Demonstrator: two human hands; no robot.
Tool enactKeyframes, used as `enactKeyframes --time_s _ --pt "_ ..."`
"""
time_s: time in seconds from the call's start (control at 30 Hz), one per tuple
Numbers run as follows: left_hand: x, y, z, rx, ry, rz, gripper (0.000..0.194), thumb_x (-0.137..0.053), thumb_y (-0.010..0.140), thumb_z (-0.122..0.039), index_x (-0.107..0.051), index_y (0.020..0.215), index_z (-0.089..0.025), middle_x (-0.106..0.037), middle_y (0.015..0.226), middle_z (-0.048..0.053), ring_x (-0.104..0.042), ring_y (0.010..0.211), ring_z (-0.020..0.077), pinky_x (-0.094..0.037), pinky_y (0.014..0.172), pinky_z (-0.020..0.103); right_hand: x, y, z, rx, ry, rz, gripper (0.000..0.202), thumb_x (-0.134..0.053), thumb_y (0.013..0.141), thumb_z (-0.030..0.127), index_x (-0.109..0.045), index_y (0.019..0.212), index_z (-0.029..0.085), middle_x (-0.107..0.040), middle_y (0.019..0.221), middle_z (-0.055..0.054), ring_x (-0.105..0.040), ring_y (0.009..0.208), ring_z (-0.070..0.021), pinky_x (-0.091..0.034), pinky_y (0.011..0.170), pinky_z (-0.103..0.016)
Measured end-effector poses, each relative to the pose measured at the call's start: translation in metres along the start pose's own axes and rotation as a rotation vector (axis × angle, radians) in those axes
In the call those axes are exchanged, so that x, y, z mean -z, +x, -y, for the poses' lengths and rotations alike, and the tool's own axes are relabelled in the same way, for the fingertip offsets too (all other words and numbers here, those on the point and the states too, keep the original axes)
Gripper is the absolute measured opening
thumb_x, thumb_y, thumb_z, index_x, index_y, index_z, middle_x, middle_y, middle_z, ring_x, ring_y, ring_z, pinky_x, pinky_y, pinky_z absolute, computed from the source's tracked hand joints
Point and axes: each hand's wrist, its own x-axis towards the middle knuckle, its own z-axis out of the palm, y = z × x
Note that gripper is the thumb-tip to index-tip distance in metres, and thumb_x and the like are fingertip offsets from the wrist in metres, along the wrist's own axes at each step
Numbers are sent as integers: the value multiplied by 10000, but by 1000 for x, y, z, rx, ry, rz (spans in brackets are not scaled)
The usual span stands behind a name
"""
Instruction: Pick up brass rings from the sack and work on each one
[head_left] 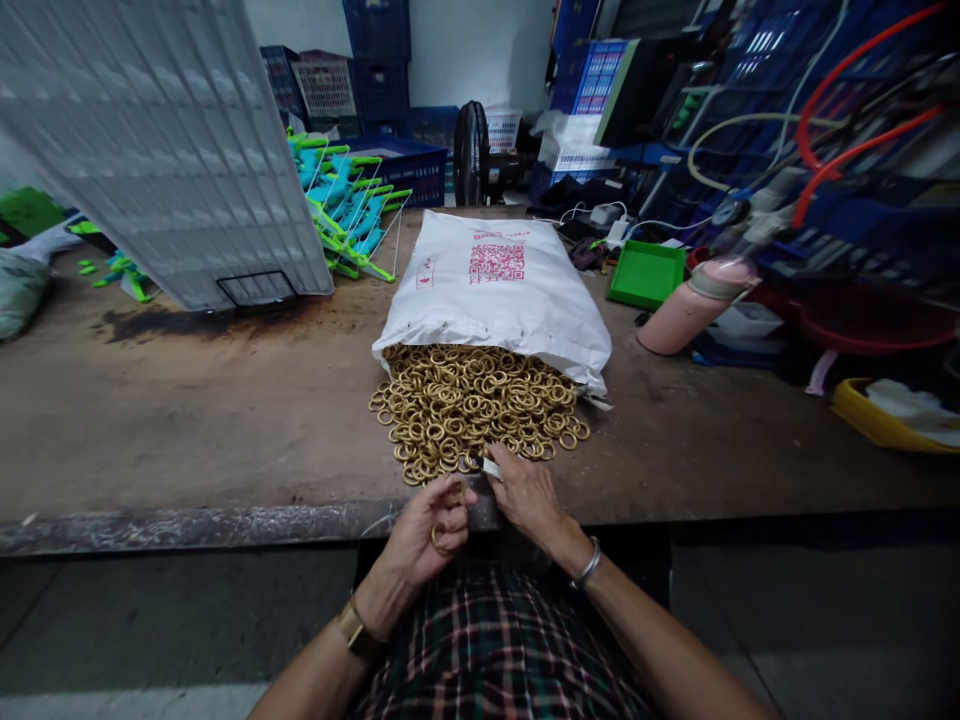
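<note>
Checked garment (pixel 502 640), dark with pale and pinkish lines: nearest item, behind both grips. Gold-toned wristband (pixel 351 626): on the wrist of the left grip. Silver-toned bangle (pixel 589 564): on the wrist of the right grip.

Left grip (pixel 431 528): fingers curled narrow at the front edge of the surface (pixel 690 450), a brass-coloured ring (pixel 458 489) pinched at the fingertips; second ring (pixel 436 540) lower, against the bent fingers. Right grip (pixel 529 492): narrow, holding a small pale piece (pixel 492 468) with a dark end, its kind too small to tell; just beside the left grip.

Loose rings (pixel 480 405), one heap, brass-coloured: directly beyond both grips, nearest ones almost at the right grip's fingertips. White sack (pixel 457 295), red print on top: lying beyond the heap, mouth toward the grips, rings at its opening.

Yellow container (pixel 874 424): well right of the right grip. Pink bottle (pixel 686 315), tilted in appearance: beyond and right of the right grip. Green tray (pixel 645 275): farther out, same side. Ridged pale panel (pixel 187 150): beyond and left of the left grip. Green and blue plastic parts (pixel 356 210): behind the panel. Black fan (pixel 471 155): beyond the sack, farthest from the grips.
</note>
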Motion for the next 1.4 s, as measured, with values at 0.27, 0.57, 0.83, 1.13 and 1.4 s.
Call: enactKeyframes --time_s 0.27,0.57,0.83,1.13,1.4 --pt "-2 5 -6 101 -274 63 255 -390 843 -211 -503 649 -90 -538 628 39 -229 326 -16 -185 272 93 0 7 -7 -22 108 -19 124 -409 807 174 -531 814 193 -594 685 -16 -490 591 -126 -234 539 -247" --pt "-14 12 -10 103 -397 1 302 -328 878 -224 -543 731 -73 -510 637 54 -369 414 28 -258 307 93 0 18 -21 -127 432 -77 211 -375 798 256 -372 594 203 -388 533 49 -341 500 -98 -242 503 -224" --pt "-15 5 -15 103 -424 -105 331 -346 886 -300 -546 763 -66 -547 757 116 -513 597 100 -421 425 146 5 13 -18 -205 360 -170 192 -389 820 296 -442 660 203 -453 562 31 -388 511 -110 -254 513 -231" --pt "-5 -1 -13 47 -276 -134 322 -352 897 -278 -459 632 -128 -372 481 -57 -196 300 -4 -134 281 101 -3 -6 6 46 80 -32 94 -458 804 200 -536 857 199 -640 772 -31 -542 635 -144 -251 560 -257" --pt "1 2 -4 -109 112 -136 127 -564 727 -125 -545 853 -115 -519 608 -18 -446 435 36 -289 356 117 0 2 -2 -7 309 0 105 -408 788 186 -507 754 193 -550 651 1 -466 586 -123 -275 553 -239"
